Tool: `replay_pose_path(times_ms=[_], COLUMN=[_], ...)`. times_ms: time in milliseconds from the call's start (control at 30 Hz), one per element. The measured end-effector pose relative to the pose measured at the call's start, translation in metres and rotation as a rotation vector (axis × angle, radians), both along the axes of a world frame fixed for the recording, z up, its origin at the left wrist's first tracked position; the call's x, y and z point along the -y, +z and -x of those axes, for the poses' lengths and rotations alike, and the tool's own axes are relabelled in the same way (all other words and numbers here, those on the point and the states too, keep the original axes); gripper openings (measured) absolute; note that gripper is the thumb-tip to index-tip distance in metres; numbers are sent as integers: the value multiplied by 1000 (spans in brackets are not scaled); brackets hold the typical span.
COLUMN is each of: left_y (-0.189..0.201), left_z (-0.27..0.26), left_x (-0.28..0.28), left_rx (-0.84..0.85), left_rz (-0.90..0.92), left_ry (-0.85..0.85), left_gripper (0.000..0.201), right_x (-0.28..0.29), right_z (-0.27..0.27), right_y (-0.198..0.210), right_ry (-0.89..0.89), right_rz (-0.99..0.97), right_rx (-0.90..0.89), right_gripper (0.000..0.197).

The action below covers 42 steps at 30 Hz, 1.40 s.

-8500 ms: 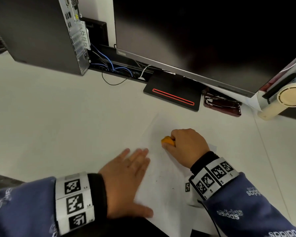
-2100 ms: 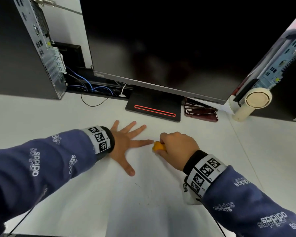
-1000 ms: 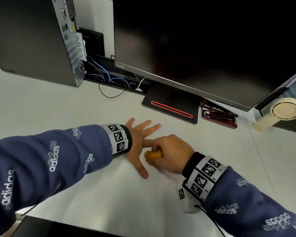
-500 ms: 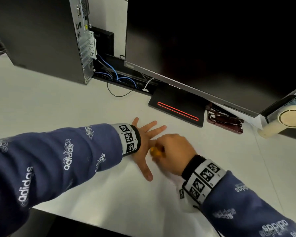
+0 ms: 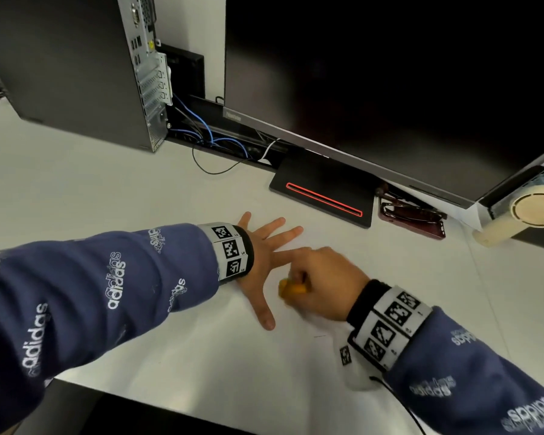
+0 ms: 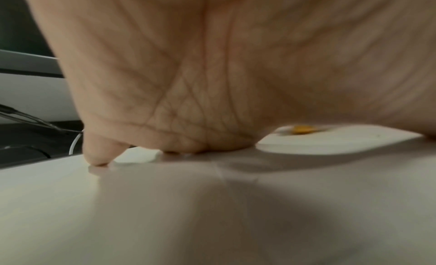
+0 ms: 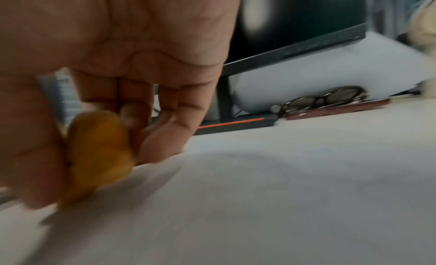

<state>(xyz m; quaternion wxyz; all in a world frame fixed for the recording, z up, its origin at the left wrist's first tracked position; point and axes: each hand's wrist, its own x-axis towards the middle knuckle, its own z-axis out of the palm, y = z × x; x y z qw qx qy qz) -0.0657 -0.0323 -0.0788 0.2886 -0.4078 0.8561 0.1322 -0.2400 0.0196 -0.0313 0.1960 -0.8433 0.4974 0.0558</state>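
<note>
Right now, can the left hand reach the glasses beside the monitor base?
Probably yes. The left hand lies flat and holds nothing, and bare desk runs from its fingers to the glasses. The right hand, gripping the eraser, sits nearer the person, off that line.

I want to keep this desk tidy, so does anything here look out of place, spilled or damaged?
Nothing is spilled or damaged. The only odd spot: glasses lie on a dark red case under the monitor edge, where they could get knocked. The right hand grips the orange eraser normally.
</note>
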Motion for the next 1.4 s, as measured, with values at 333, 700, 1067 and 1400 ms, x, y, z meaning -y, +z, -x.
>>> replay_pose_path(times_ms=[333,700,1067,1400], left_y=[0,4,6,7], left_z=[1,1,2,4], left_x=[2,-1,-1,-2], left_rx=[5,32,41,63], left_rz=[-2,-9,-12,-6], left_ry=[-6,9,9,14], left_gripper=[155,154,155,155], right_x=[-13,1,1,2], right_z=[-7,3,8,-6], right_y=[4,4,9,13], right_ry=[4,-38,-28,-38], right_rz=[-36,-36,-37,-43], right_rx=[-25,-22,-66,-75], right_gripper=[26,27,31,33])
